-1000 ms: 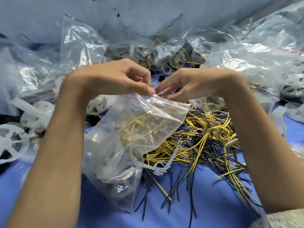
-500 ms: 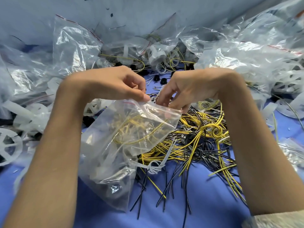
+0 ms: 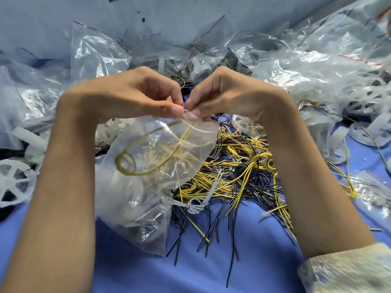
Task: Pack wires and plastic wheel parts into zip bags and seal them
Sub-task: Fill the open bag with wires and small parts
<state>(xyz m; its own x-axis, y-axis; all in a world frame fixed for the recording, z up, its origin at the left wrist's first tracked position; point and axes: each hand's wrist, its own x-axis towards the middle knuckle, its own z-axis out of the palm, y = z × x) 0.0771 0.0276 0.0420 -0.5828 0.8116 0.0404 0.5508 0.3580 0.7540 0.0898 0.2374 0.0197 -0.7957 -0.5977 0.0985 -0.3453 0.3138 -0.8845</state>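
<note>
At the left edge, a white plastic wheel part point(image 3: 12, 182) is seen lying on the blue table point(image 3: 232, 261). Right of it, the left hand point(image 3: 131, 96) is held raised with the wrist bent and the fingers curled. The top edge of the zip bag point(image 3: 148, 172) is pinched between its thumb and forefinger. The zip bag is hung below the 2 hands, with its lower end down by the table between the forearms. 1 coiled yellow wire point(image 3: 127, 163) is seen inside it. The same top edge is pinched by the curled fingers of the right hand point(image 3: 228, 96), and the 2 thumbs are almost touching. A loose pile of yellow and black wires point(image 3: 243, 166) is spread on the table behind and right of the bag. Filled clear bags point(image 3: 317, 66) are heaped at the far right.
</note>
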